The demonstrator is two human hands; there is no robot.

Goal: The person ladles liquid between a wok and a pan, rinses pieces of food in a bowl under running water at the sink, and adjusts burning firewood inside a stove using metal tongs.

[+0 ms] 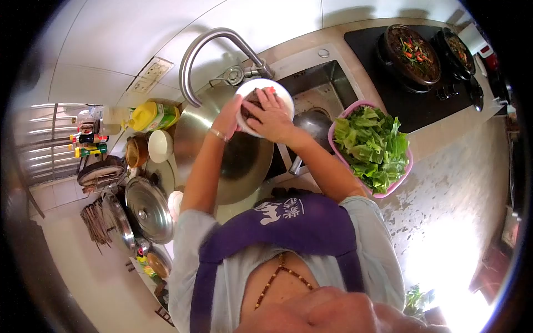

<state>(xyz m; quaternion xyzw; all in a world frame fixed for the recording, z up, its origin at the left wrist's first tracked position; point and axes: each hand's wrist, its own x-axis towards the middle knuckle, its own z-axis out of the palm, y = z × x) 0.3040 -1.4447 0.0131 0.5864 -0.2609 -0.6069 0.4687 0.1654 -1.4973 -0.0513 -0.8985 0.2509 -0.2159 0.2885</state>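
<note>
My left hand (pixel 226 119) grips the left rim of a white bowl (pixel 285 99), with a bracelet at the wrist. My right hand (pixel 272 119) lies over the bowl, its fingers stretched out and apart across dark food with small red pieces (pixel 271 90). Fingers hide most of that food, so its kind cannot be made out. Beneath my hands and to the left sits a large metal wok (pixel 239 166). The curved faucet (pixel 191 66) arches above the wok's far side.
Right of the bowl are a sink basin (pixel 333 83), a rounded metal pan (pixel 313 130) and a pink basket (pixel 410 161) of leafy greens (pixel 372 147). A stove (pixel 366 47) carries two dark pots with food. Leftward stand a yellow-capped jug (pixel 145 116), a white bowl (pixel 160 146) and metal lids (pixel 145 208).
</note>
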